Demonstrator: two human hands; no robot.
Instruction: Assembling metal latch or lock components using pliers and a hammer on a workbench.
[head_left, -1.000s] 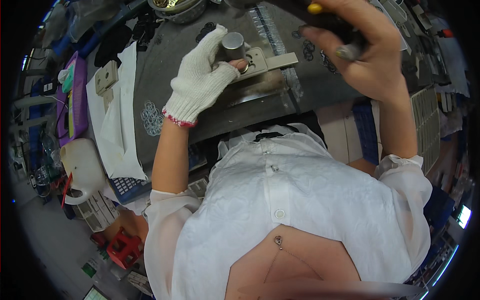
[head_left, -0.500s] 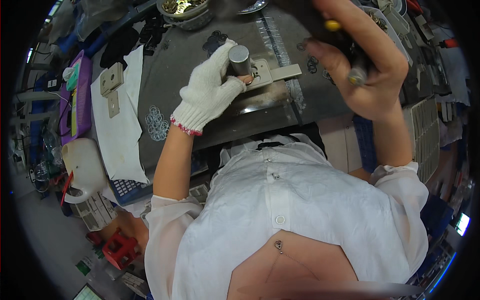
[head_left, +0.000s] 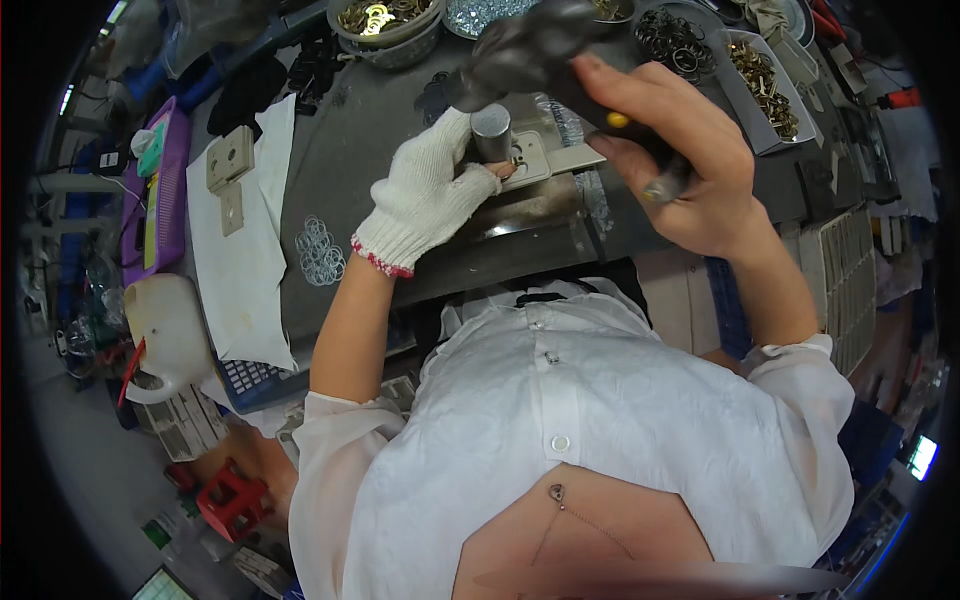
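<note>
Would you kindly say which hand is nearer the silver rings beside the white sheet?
Left: the left hand is beyond the silver rings, to their right; the right hand is much farther right.

The hammer (head_left: 540, 58) has a blurred head. The gloved left hand (head_left: 425, 190) hides the metal rod's (head_left: 491, 124) lower end, and the upper edge cuts off the stacked bowls (head_left: 396, 53).

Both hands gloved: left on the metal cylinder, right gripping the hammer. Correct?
Not quite: the head view shows the right hand bare; only the left hand wears a glove. The left is on the metal cylinder and the right grips the hammer, as you said.
</note>
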